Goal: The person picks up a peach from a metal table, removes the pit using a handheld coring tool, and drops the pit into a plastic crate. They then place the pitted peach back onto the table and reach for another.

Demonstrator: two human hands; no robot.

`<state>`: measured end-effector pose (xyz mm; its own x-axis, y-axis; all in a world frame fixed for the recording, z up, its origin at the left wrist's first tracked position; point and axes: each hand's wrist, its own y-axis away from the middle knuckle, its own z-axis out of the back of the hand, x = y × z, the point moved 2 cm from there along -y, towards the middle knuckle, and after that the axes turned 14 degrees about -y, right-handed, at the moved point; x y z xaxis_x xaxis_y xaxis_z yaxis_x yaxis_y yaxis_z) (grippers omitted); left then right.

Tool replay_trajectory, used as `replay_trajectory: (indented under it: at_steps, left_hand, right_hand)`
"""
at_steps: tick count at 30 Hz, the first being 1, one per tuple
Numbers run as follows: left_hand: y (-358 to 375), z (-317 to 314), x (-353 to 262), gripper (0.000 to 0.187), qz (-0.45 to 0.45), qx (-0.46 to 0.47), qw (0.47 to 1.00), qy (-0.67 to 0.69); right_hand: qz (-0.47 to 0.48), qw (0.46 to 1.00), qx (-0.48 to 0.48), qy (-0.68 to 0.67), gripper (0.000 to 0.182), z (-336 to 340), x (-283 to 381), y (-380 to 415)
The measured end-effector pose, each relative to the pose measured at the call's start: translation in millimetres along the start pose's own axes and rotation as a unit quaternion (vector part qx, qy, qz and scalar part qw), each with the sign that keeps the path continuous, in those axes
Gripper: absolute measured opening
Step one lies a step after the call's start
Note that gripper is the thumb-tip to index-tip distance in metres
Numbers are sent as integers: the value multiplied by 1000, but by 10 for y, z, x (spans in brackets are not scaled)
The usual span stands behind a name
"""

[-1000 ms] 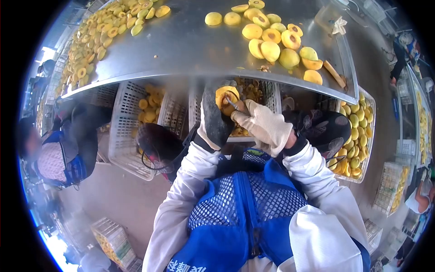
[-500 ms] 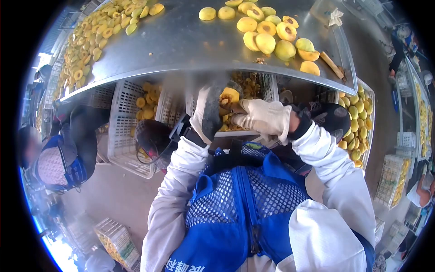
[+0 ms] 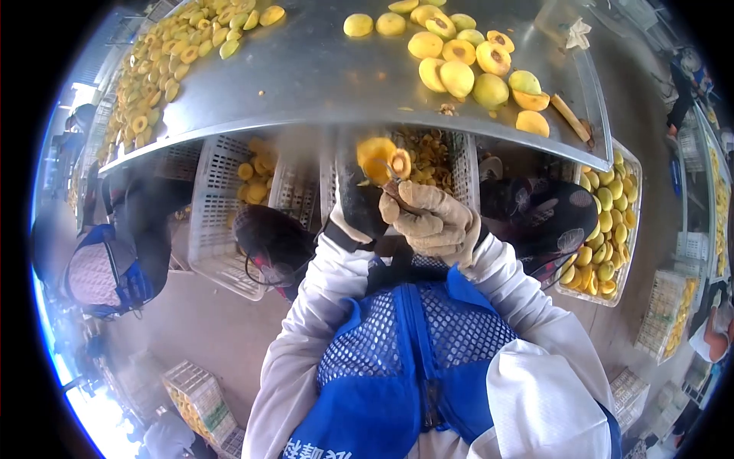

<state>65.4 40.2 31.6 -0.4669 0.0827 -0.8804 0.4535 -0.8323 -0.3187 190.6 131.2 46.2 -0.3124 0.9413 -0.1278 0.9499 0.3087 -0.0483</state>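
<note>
Fruit half in the left hand, tool tip aimed at it from the right

The left hand [image 3: 358, 205], in a dark glove with a pale edge, holds a yellow fruit half [image 3: 373, 161] at its fingertips; blur hides how the fingers lie. The fruit's hollow faces up and a little toward the right hand. The right hand [image 3: 433, 222], in a beige glove, is curled tightly round a tool [image 3: 393, 186]. What shows of the tool's long axis runs forward from the fist, away from the body, to a thin metal tip; the rest is hidden in the grip. At that tip, beside the fruit half, sits a small round piece [image 3: 400, 161] with a brownish middle; I cannot tell whether it is attached to the fruit.

Below and beyond both hands is a white crate [image 3: 466, 170] of yellow scraps. Just ahead of the fruit, the edge of a metal table [image 3: 306, 88] crosses above the crate's far part. Ahead and right of the right hand, fruit pieces [image 3: 457, 77] and a wooden stick [image 3: 570, 118] lie on it. The left knee [image 3: 269, 239] stands between the left hand and a side crate [image 3: 209, 200]; the right knee [image 3: 539, 214] stands between the right hand and a fruit-filled crate [image 3: 626, 243].
</note>
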Motion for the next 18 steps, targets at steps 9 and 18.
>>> replay_trajectory:
  at_steps: [9,18]
  left_hand:
    - [-93,1774,346,23,169,-243,933,-203]
    - [-1389,2202,564,65,141,-48,700,-699]
  right_hand:
    - [106,921,-185,326,36,-116,325,360]
    - [54,900,-291,320,35,5,471,382]
